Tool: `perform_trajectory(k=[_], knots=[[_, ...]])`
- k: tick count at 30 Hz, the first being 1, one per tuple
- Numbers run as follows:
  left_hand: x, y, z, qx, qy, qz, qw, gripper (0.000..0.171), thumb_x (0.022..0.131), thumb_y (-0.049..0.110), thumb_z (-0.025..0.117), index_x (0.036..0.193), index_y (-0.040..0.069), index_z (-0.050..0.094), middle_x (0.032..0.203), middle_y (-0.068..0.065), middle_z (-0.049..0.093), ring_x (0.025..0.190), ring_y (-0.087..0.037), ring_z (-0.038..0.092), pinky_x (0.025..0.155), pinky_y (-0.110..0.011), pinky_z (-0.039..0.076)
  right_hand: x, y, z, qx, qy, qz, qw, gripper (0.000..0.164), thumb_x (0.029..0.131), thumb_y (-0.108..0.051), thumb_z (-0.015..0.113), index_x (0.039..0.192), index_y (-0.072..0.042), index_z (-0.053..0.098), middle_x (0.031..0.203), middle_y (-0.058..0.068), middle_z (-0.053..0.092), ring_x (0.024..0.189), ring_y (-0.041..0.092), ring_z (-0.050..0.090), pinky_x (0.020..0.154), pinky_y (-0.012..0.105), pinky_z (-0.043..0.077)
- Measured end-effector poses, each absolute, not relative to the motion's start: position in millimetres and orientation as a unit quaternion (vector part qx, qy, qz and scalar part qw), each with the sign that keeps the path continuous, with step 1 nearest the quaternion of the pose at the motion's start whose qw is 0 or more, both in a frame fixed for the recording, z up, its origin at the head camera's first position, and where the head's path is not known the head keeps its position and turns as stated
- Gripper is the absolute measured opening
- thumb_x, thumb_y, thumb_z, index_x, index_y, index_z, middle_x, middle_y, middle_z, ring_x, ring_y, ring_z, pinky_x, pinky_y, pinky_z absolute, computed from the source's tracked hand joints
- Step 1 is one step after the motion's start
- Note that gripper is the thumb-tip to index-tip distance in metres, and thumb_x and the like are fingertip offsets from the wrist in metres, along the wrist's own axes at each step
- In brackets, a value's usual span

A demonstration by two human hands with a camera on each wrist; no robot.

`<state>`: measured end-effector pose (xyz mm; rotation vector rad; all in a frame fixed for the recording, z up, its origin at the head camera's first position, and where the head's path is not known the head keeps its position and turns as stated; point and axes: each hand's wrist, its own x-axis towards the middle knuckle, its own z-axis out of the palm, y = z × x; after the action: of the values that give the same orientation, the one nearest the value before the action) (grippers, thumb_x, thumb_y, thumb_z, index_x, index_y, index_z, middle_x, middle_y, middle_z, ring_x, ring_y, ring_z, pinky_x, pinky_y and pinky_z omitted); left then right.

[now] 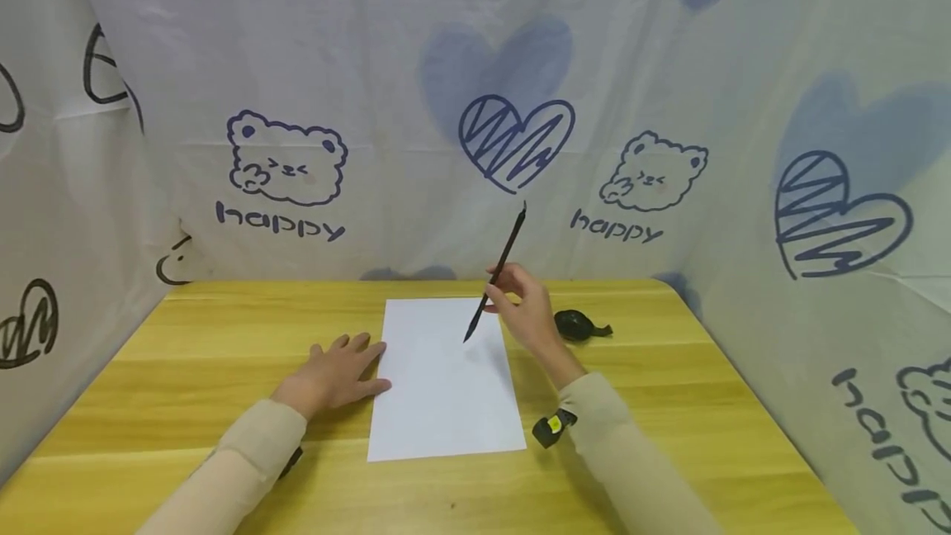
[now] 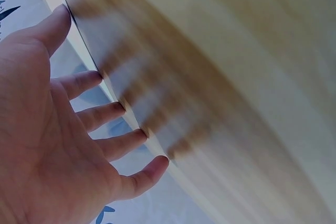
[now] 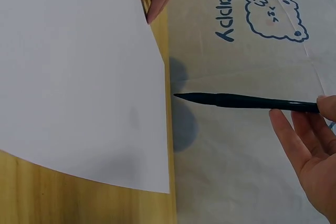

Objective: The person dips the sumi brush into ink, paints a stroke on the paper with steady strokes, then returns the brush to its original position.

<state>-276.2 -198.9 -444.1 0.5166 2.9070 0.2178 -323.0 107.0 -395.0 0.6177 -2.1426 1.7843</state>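
Observation:
A sheet of white paper (image 1: 446,407) lies flat on the table. My left hand (image 1: 338,378) rests at its left edge, fingers spread, with the thumb and a fingertip reaching onto the sheet. In the left wrist view the fingers (image 2: 84,83) are straight and hold nothing. Over the upper right part of the sheet, my right hand (image 1: 526,312) pinches a dark calligraphy brush (image 1: 505,254) between thumb and fingers. Its pointed tip slants down to the left, close over the paper. The right wrist view shows the brush (image 3: 239,100) with its dark, tapered tip.
A small black rounded object (image 1: 575,325) with a narrow end lies just right of my right hand. The yellow wood-grain table (image 1: 223,337) ends at a white curtain (image 1: 401,172) printed with hearts and bears, which hangs behind it and on both sides.

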Motion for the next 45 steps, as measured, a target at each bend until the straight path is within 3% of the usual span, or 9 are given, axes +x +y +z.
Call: perform_trajectory(k=[14, 23, 45], knots=[[-276.8, -201.5, -448.5, 0.175, 0.978, 0.077, 0.086, 0.078, 0.099, 0.061, 0.056, 0.157, 0.01, 0.043, 0.163, -0.026, 0.036, 0.146, -0.057, 0.035, 0.108, -0.086, 0.023, -322.2, 92.6, -396.9, 0.213, -0.745, 0.618, 0.128, 0.022, 0.099, 0.002, 0.063, 0.121, 0.003, 0.065, 0.103, 0.027, 0.065, 0.101, 0.041, 0.069, 0.077, 0.037, 0.065], [-275.7, -200.5, -446.4, 0.174, 0.978, 0.078, 0.088, 0.077, 0.099, 0.06, 0.056, 0.158, 0.012, 0.042, 0.164, -0.026, 0.036, 0.147, -0.057, 0.035, 0.108, -0.086, 0.023, -325.9, 78.0, -397.5, 0.219, -0.744, 0.619, 0.122, 0.022, 0.097, 0.006, 0.063, 0.119, 0.005, 0.065, 0.102, 0.029, 0.066, 0.099, 0.042, 0.069, 0.077, 0.042, 0.065], [-275.2, -197.2, -443.0, 0.163, 0.98, 0.067, 0.093, 0.076, 0.099, 0.061, 0.057, 0.157, 0.012, 0.045, 0.163, -0.025, 0.037, 0.146, -0.056, 0.036, 0.108, -0.084, 0.025, -326.1, 49.9, -404.7, 0.243, -0.729, 0.632, 0.099, 0.019, 0.096, 0.009, 0.062, 0.115, 0.009, 0.065, 0.101, 0.03, 0.065, 0.095, 0.04, 0.07, 0.073, 0.038, 0.065]])
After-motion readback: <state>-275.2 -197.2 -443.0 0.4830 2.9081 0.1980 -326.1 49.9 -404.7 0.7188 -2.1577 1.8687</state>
